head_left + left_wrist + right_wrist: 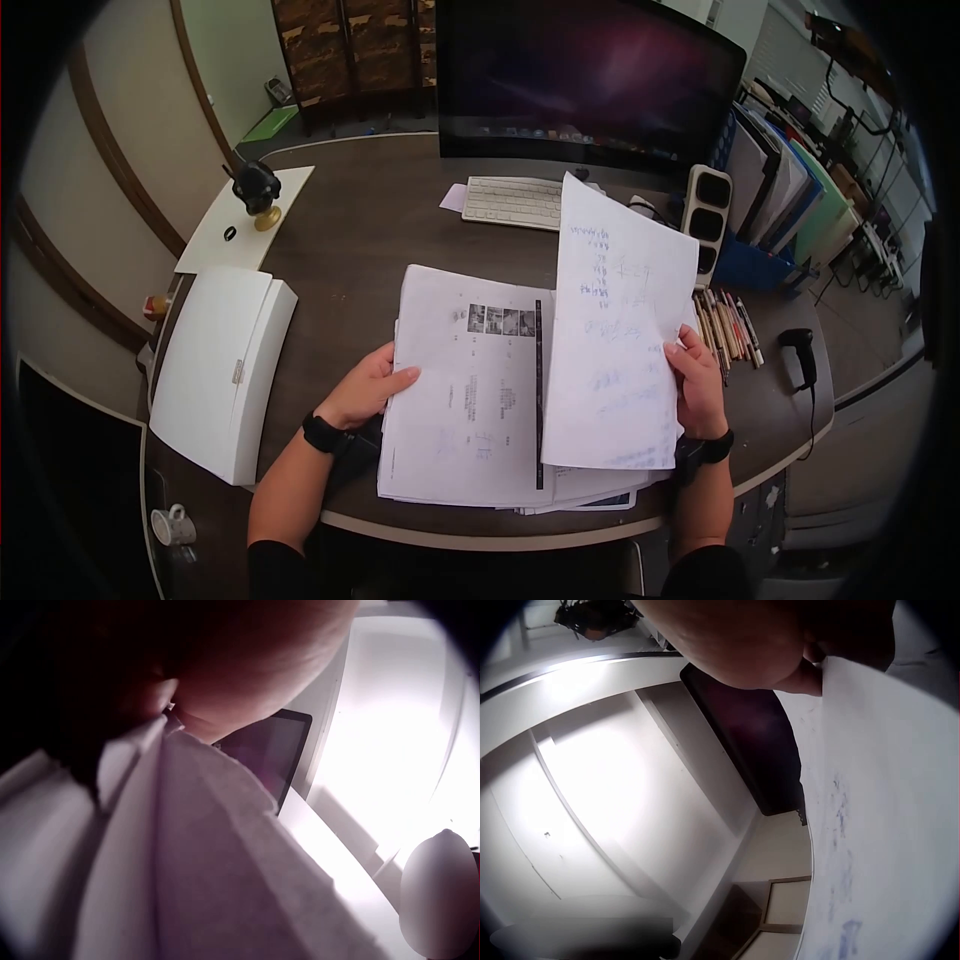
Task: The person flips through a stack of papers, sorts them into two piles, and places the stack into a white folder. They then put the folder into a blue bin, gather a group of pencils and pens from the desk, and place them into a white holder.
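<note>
A thick stack of printed sheets (460, 400) lies at the near edge of the desk, and the left hand (365, 388) grips its left edge with the thumb on top. Raised over the right part is a sheet with blue handwriting (625, 350), its right edge pinched by the right hand (700, 385). Close up in the left wrist view, layered paper edges (225, 855) fan out below the left hand (247, 667). From the right wrist, the handwritten sheet (885, 795) hangs beside the right hand (742, 645).
A monitor (590, 80) and keyboard (513, 202) stand behind the papers. On the right are pens (728, 325), a black scanner (800, 355) and upright folders (780, 190). A white box-like device (215, 370) and a black object on a gold base (257, 190) are left; a mug (172, 526) sits lower left.
</note>
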A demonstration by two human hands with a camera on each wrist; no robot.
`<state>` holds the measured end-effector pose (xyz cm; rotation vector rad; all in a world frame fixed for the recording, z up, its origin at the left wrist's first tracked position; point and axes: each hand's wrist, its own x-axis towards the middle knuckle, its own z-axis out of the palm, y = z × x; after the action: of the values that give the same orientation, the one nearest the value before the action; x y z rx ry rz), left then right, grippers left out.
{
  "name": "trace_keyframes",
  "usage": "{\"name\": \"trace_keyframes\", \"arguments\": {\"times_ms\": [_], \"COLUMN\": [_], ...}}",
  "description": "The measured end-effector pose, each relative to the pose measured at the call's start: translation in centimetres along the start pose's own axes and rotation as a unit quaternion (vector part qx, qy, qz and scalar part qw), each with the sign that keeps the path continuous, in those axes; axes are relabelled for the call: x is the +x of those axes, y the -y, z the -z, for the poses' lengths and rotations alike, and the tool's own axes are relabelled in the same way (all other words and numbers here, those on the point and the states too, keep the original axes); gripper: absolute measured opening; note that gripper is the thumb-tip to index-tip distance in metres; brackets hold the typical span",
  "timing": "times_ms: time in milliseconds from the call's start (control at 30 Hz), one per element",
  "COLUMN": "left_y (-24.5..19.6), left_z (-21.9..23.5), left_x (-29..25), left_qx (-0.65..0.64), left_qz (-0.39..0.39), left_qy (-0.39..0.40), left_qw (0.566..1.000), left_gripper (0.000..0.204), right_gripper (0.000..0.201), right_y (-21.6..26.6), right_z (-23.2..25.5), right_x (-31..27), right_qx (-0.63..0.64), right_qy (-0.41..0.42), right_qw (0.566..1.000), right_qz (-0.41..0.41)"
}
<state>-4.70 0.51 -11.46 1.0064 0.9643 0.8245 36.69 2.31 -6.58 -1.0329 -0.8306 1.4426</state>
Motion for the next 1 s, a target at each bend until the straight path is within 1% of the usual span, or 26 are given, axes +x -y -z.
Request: {"name": "trace_keyframes", "arguments": {"times_ms": [33,67,133,167,233,267,333,367,433,500,533,567,633,667,700,733,767,800,833,900,933,967,1000], "left_y": [0.0,-0.2,-0.6,-0.5,0.0,0.0,0.1,0.7,1.8,1.2,0.9,0.8,1.0,1.2,1.4,1.6,1.5,1.3,1.2,1.4,1.6,1.8,2.2], "left_z": [-0.2,-0.4,-0.4,-0.1,0.3,0.5,1.0,0.9,0.9,0.6,0.4,0.2,-0.3,-0.2,0.0,0.3,0.3,0.3,0.3,0.3,0.3,0.4,0.3], "left_x": [0.0,-0.1,-0.6,-0.7,-0.6,-0.7,-0.6,-0.4,0.2,0.0,-0.2,-0.3,-0.4,-0.3,-0.2,-0.2,-0.3,-0.5,-0.6,-0.5,-0.5,-0.4,-0.2], "left_qx": [-0.026,-0.031,0.025,0.021,0.047,0.043,0.069,0.063,-0.015,-0.027,-0.037,-0.04,0.009,0.008,0.002,-0.004,-0.002,0.001,0.003,0.01,0.017,0.021,0.054], "left_qz": [-0.02,-0.022,-0.017,-0.019,-0.003,-0.006,0.03,0.027,-0.002,-0.003,-0.001,-0.004,-0.037,-0.038,-0.037,-0.036,-0.034,-0.044,-0.053,-0.056,-0.062,-0.061,-0.061], "left_qy": [-0.006,-0.014,-0.006,-0.012,0.0,-0.004,0.022,0.021,0.004,0.01,0.017,0.018,0.041,0.043,0.041,0.04,0.044,0.031,0.017,0.01,0.0,0.005,-0.007], "left_qw": [0.999,0.999,1.0,1.0,0.999,0.999,0.997,0.997,1.0,1.0,0.999,0.999,0.998,0.998,0.998,0.999,0.998,0.999,0.998,0.998,0.998,0.998,0.997], "left_gripper": [0.041,0.041,0.042,0.042,0.041,0.041,0.042,0.042,0.044,0.044,0.045,0.045,0.045,0.045,0.046,0.047,0.047,0.047,0.046,0.044,0.042,0.042,0.041], "right_gripper": [0.032,0.032,0.029,0.029,0.026,0.025,0.028,0.03,0.041,0.056,0.065,0.065,0.068,0.059,0.059,0.052,0.045,0.034,0.034,0.037,0.037,0.038,0.039], "right_y": [-0.3,-0.8,-1.5,-1.5,-1.6,-2.0,-2.3,-2.6,-3.7,-4.3,-4.6,-5.0,-5.5,-5.5,-5.3,-4.8,-4.3,-3.7,-3.1,-2.3,-2.3,-2.4,-2.5], "right_z": [-0.1,-0.1,-0.4,-0.9,-2.4,-2.4,-4.3,-5.2,-6.9,-8.0,-8.0,-7.9,-7.6,-7.9,-7.4,-6.4,-5.2,-4.0,-2.9,-1.8,-1.7,-1.6,-1.5], "right_x": [-0.1,-0.3,-0.5,-0.7,-1.4,-1.4,-2.0,-2.3,-2.5,-3.0,-2.9,-2.8,-2.7,-3.0,-2.8,-2.3,-1.9,-1.5,-0.9,-0.8,-0.8,-0.9,-0.9], "right_qx": [-0.005,-0.029,-0.07,-0.074,-0.086,-0.101,-0.114,-0.131,-0.209,-0.261,-0.259,-0.263,-0.236,-0.2,-0.2,-0.28,-0.357,-0.402,-0.489,-0.576,-0.576,-0.601,-0.624], "right_qy": [0.008,0.026,0.052,0.059,0.072,0.092,0.123,0.141,0.158,0.174,0.191,0.191,0.225,0.199,0.197,0.16,0.121,0.055,0.0,-0.058,-0.062,-0.038,-0.014], "right_qw": [1.0,0.999,0.996,0.995,0.992,0.988,0.981,0.974,0.959,0.944,0.941,0.94,0.942,0.957,0.958,0.946,0.925,0.909,0.863,0.802,0.803,0.789,0.774], "right_qz": [-0.003,-0.007,-0.022,-0.024,-0.06,-0.068,-0.1,-0.116,-0.11,-0.099,-0.108,-0.107,-0.073,-0.066,-0.065,-0.012,0.041,0.091,0.127,0.145,0.143,0.125,0.106]}}
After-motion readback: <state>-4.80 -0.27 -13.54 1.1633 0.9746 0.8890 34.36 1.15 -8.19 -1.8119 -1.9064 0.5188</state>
